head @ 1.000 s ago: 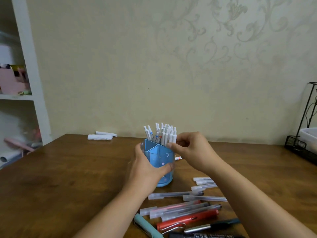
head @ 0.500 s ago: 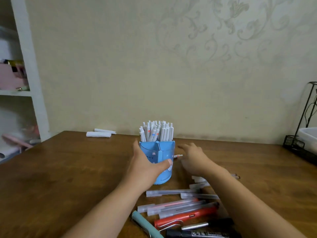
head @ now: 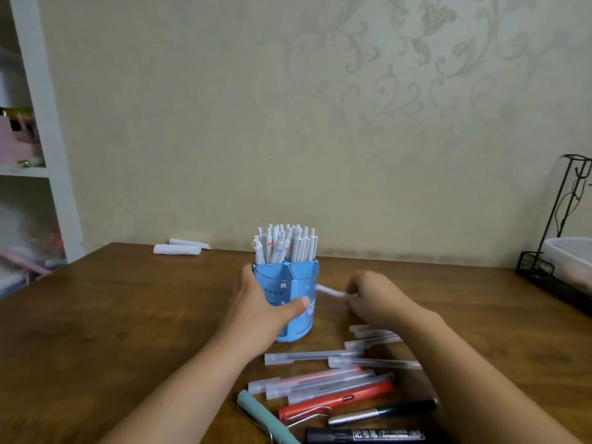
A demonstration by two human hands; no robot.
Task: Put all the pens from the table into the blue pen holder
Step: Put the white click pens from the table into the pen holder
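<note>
The blue pen holder (head: 298,283) stands upright in the middle of the table, its back compartment packed with several white pens (head: 285,245). My left hand (head: 266,309) wraps around the holder's left side, thumb across its front. My right hand (head: 374,299) is just right of the holder, fingers pinching one end of a white pen (head: 330,291) that lies low over the table; the image is blurred there. Several frosted, red, teal and black pens (head: 323,389) lie loose on the table in front, between my forearms.
The wooden table (head: 128,315) runs to the wall. Two white paper rolls (head: 177,249) lie at the back left. A black wire rack (head: 557,251) with a white bin stands at the right edge. A white shelf unit (head: 41,123) is on the left.
My right hand left the top of the holder, dropped to the table on its right and closed its fingers on a white pen. My left hand stayed on the holder, which now stands straight.
</note>
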